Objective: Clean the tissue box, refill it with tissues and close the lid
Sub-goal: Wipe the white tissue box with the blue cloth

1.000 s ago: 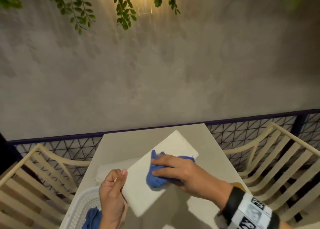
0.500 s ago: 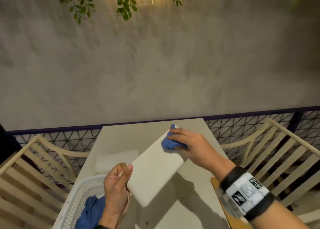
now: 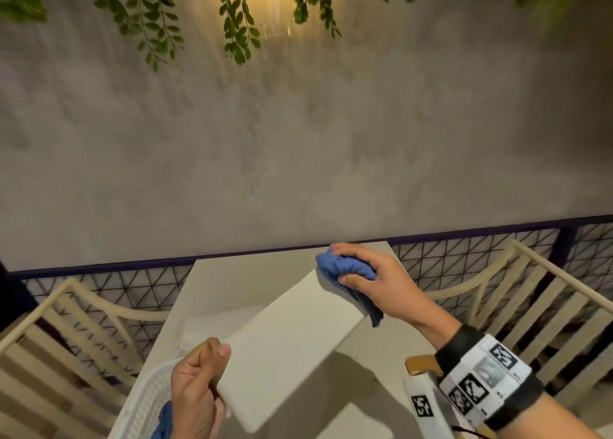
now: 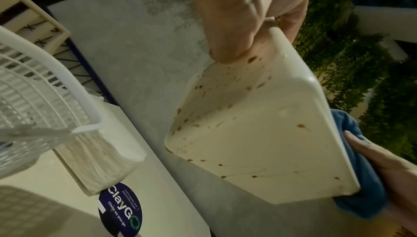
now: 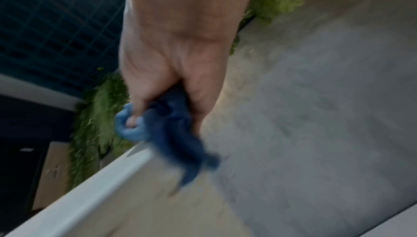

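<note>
Holding the box (image 3: 292, 349) tilted above the table (image 3: 252, 282), the left hand (image 3: 195, 389) pinches its near corner so the right hand (image 3: 374, 282), fingers curled round the cloth (image 3: 345, 269), can wipe its far end; spots remain underneath.

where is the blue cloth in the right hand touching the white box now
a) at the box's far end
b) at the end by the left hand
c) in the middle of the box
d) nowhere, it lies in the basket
a: the right hand holds the cloth against the far end of the box, away from the left hand gripping the near end.
</note>
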Demonstrator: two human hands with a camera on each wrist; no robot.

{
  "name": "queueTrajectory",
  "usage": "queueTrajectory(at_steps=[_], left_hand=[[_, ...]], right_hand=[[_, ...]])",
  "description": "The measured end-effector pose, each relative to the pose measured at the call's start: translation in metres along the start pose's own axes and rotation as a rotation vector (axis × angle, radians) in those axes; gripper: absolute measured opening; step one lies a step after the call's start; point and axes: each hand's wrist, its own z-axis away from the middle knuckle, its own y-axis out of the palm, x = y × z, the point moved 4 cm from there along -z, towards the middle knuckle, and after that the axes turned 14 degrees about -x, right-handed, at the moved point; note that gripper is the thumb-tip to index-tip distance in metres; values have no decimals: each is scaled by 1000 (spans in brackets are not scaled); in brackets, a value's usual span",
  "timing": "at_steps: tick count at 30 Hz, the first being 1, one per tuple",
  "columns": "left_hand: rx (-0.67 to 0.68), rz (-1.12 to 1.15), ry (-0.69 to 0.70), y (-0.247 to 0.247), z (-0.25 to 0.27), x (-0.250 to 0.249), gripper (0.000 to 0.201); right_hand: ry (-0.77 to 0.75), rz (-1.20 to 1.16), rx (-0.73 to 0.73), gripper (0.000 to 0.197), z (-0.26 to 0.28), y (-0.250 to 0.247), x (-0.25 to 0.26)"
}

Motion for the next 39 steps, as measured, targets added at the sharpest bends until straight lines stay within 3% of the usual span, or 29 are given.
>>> queueTrajectory(at_steps=[3,5,8,10,12,15,18,21,23,24,28,31,33,35,37,39], left_hand=[[-30,37,0,-7,-5,-2,50],[-16,68,-1,-9,-6,2,42],[52,50,-24,-10,-4,10,53],[89,-98,-10,-12,-10,13,61],[172,-409,95,-12,-18,16,66],[419,-816,94,9,-16,23,42],[639,-994,128,44,2,32,33],[650,-860,161,88,24,32,8],[610,-775,168,102,31,27,30],[598,-730,145,103,31,29,31],[571,-497,95,89,30,26,8],[568,-407,112,82,32,28,39],[502,-371,125,78,28,30,34],[431,-330,128,74,22,28,14],[450,-301,130,68,21,27,26],[503,-318,97,69,26,26,45]], right_hand=[[73,-88,252,35,-6,-5,7],[71,-96,336,32,-4,-4,11],[27,-93,430,28,6,0,15],[18,-74,466,28,15,1,13],[20,-35,443,27,18,-2,11],[-7,66,371,23,14,-5,16],[-111,193,334,23,14,3,28],[-187,292,319,24,23,21,33],[-225,267,236,25,34,27,31],[-243,220,183,26,42,26,28],[-189,-25,-10,28,76,11,14],[-38,-112,-140,28,66,4,10],[-131,-48,-122,27,57,11,24],[-330,-31,17,26,62,20,38],[-348,-28,119,25,68,16,37],[-236,32,63,29,55,9,31]])
